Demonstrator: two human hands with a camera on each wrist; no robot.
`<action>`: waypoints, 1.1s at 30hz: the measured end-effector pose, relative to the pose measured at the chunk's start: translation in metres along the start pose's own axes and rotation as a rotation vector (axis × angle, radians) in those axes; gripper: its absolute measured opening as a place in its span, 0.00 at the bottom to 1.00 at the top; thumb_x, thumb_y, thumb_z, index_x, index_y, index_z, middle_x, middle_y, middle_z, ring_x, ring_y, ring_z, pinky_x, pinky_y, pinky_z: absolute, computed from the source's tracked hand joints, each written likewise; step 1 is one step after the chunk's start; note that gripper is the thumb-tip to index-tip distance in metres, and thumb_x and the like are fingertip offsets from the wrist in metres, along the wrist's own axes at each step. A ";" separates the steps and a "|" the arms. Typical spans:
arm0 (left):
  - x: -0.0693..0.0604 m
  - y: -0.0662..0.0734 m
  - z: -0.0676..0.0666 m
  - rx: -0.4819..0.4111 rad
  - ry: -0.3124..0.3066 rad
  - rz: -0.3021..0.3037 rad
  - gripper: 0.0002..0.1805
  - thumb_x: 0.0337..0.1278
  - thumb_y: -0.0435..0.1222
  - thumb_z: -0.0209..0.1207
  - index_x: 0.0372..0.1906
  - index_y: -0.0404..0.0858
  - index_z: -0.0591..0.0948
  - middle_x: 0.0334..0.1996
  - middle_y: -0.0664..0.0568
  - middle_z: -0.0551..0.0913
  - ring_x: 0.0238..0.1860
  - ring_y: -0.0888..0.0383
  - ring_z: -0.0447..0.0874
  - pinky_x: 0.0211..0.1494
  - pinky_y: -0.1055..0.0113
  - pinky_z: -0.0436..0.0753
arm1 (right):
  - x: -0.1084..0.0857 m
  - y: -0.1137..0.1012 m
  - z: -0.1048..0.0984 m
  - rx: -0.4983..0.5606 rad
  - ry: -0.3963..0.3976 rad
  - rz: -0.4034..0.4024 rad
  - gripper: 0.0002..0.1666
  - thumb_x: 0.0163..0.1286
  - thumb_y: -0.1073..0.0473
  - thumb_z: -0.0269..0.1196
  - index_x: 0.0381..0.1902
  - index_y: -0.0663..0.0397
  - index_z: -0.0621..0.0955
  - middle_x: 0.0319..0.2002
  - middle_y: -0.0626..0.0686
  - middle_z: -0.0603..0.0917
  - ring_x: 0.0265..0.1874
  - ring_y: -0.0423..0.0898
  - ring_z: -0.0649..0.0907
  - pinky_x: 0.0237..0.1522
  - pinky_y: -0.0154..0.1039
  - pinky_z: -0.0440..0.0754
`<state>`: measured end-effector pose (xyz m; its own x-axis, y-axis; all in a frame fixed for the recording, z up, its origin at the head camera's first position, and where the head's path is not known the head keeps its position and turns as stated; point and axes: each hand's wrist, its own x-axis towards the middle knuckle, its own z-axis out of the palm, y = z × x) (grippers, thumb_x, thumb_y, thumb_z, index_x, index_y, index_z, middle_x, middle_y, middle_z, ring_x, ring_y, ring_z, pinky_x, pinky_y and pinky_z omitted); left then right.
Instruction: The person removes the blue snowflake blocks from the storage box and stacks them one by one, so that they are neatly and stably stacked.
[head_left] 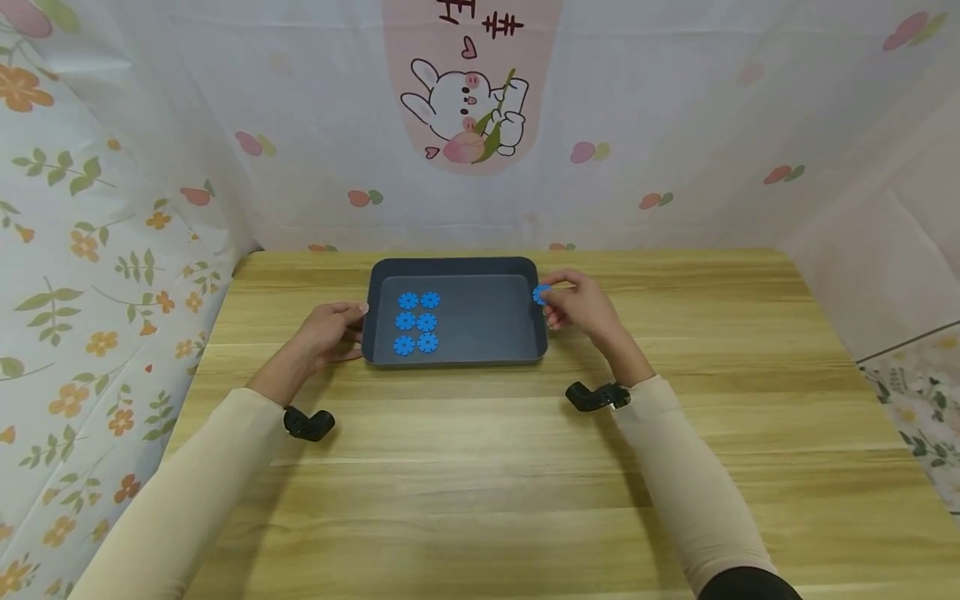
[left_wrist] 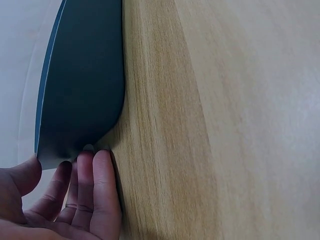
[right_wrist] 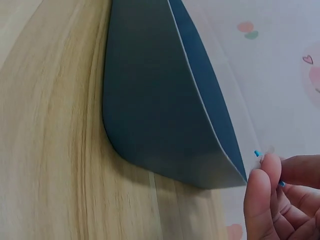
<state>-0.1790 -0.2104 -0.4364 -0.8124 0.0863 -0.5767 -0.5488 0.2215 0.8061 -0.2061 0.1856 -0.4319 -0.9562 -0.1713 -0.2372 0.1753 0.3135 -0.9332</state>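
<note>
1. The right hand has its thumb and fingers closed in a pinch on a blue disc, held at the right-hand rim of the dark tray. From my head feed the disc overlaps that rim; whether it touches, I cannot tell. My right wrist feed shows only slivers of blue between the fingertips.

2. The left hand is partly open, fingers fairly straight. On my left wrist feed, its thumb is at the tray's rim and its fingertips meet the outer wall lower down. I read this as steadying the tray, which sits flat on the wooden surface, between the two hands.

3. What I count as done: six blue discs lie flat in the tray, in two columns of three, all toward its left side. I see the back pair, the middle pair and the front pair. The rows are fairly even, and the neighbours in each pair sit close together.

4. What I count as left: the pinched disc is the one piece not laid flat with the others. I judge the arrangement well advanced but not settled while this seventh disc is in the fingers. From one moment I cannot tell whether it is on its way in or out, nor how many discs a full layout needs.
</note>
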 end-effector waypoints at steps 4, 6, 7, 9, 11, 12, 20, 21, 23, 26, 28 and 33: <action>0.000 0.001 0.000 0.002 -0.002 0.007 0.28 0.75 0.49 0.46 0.70 0.36 0.67 0.44 0.47 0.74 0.39 0.59 0.76 0.44 0.65 0.84 | 0.000 0.001 -0.008 0.041 0.017 0.018 0.23 0.73 0.57 0.59 0.61 0.62 0.73 0.26 0.56 0.81 0.18 0.42 0.80 0.32 0.46 0.86; 0.000 0.001 0.000 0.002 -0.001 0.009 0.28 0.75 0.49 0.46 0.70 0.36 0.67 0.44 0.48 0.74 0.38 0.59 0.77 0.44 0.65 0.84 | -0.001 0.000 -0.012 0.058 0.037 0.025 0.23 0.73 0.57 0.60 0.62 0.61 0.73 0.27 0.57 0.81 0.18 0.42 0.80 0.32 0.45 0.86; 0.000 0.001 0.000 0.002 -0.001 0.010 0.28 0.75 0.48 0.46 0.70 0.36 0.67 0.44 0.48 0.74 0.38 0.59 0.77 0.44 0.65 0.84 | -0.001 0.001 -0.014 0.067 0.048 0.026 0.24 0.73 0.57 0.60 0.63 0.61 0.73 0.27 0.58 0.81 0.18 0.42 0.79 0.31 0.44 0.86; 0.000 0.001 0.001 0.002 0.001 0.008 0.28 0.75 0.49 0.46 0.70 0.36 0.67 0.44 0.48 0.74 0.38 0.59 0.77 0.44 0.65 0.84 | -0.001 0.003 -0.019 0.067 0.073 0.026 0.24 0.73 0.57 0.59 0.64 0.61 0.73 0.27 0.58 0.81 0.18 0.42 0.79 0.30 0.42 0.86; 0.000 0.000 0.001 0.002 0.002 0.005 0.28 0.75 0.49 0.46 0.70 0.36 0.67 0.44 0.48 0.74 0.38 0.59 0.77 0.44 0.65 0.84 | -0.002 0.004 -0.023 0.059 0.088 0.029 0.24 0.74 0.57 0.58 0.64 0.60 0.73 0.27 0.57 0.80 0.18 0.42 0.79 0.30 0.41 0.85; 0.000 0.000 0.001 0.003 0.003 0.004 0.28 0.75 0.49 0.46 0.70 0.36 0.67 0.44 0.48 0.74 0.38 0.59 0.77 0.44 0.65 0.84 | -0.003 0.006 -0.026 0.060 0.097 0.032 0.24 0.75 0.58 0.57 0.65 0.60 0.73 0.27 0.57 0.80 0.18 0.42 0.79 0.30 0.42 0.85; -0.001 0.000 0.001 -0.004 0.001 -0.001 0.28 0.75 0.48 0.46 0.70 0.36 0.67 0.42 0.48 0.75 0.37 0.60 0.77 0.44 0.65 0.84 | -0.008 0.020 -0.039 0.062 0.131 0.072 0.23 0.76 0.59 0.54 0.65 0.63 0.72 0.27 0.55 0.80 0.18 0.41 0.80 0.29 0.40 0.85; -0.001 0.000 0.001 -0.004 0.000 -0.002 0.28 0.75 0.48 0.46 0.70 0.36 0.67 0.42 0.48 0.75 0.37 0.60 0.77 0.44 0.65 0.84 | -0.009 0.022 -0.040 0.076 0.136 0.086 0.23 0.76 0.60 0.54 0.65 0.63 0.72 0.26 0.54 0.81 0.18 0.41 0.80 0.28 0.39 0.85; -0.001 0.000 0.002 -0.003 0.000 -0.002 0.28 0.75 0.48 0.46 0.70 0.36 0.67 0.42 0.48 0.75 0.37 0.60 0.77 0.44 0.65 0.84 | -0.009 0.027 -0.041 0.100 0.138 0.111 0.23 0.75 0.60 0.55 0.64 0.63 0.72 0.25 0.53 0.82 0.18 0.41 0.80 0.27 0.37 0.85; -0.001 0.000 0.001 -0.001 0.003 -0.002 0.28 0.75 0.49 0.46 0.70 0.37 0.67 0.43 0.48 0.75 0.37 0.60 0.77 0.44 0.65 0.84 | -0.009 0.032 -0.041 0.099 0.138 0.127 0.23 0.75 0.59 0.56 0.64 0.62 0.73 0.24 0.52 0.83 0.18 0.41 0.81 0.26 0.36 0.85; -0.001 0.000 0.001 -0.001 0.004 -0.001 0.28 0.75 0.49 0.46 0.70 0.36 0.67 0.43 0.48 0.75 0.37 0.60 0.77 0.44 0.65 0.84 | -0.008 0.036 -0.041 0.080 0.135 0.122 0.24 0.75 0.59 0.56 0.65 0.62 0.73 0.24 0.51 0.83 0.18 0.40 0.82 0.27 0.36 0.85; -0.001 0.000 0.000 -0.001 0.002 0.001 0.28 0.75 0.49 0.46 0.70 0.36 0.67 0.43 0.48 0.74 0.38 0.59 0.77 0.44 0.65 0.84 | -0.006 0.040 -0.039 0.055 0.142 0.118 0.24 0.75 0.58 0.55 0.65 0.61 0.73 0.26 0.51 0.83 0.20 0.41 0.83 0.28 0.37 0.86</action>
<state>-0.1787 -0.2099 -0.4358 -0.8134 0.0850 -0.5755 -0.5480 0.2201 0.8070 -0.2023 0.2355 -0.4576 -0.9511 -0.0016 -0.3088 0.2968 0.2715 -0.9155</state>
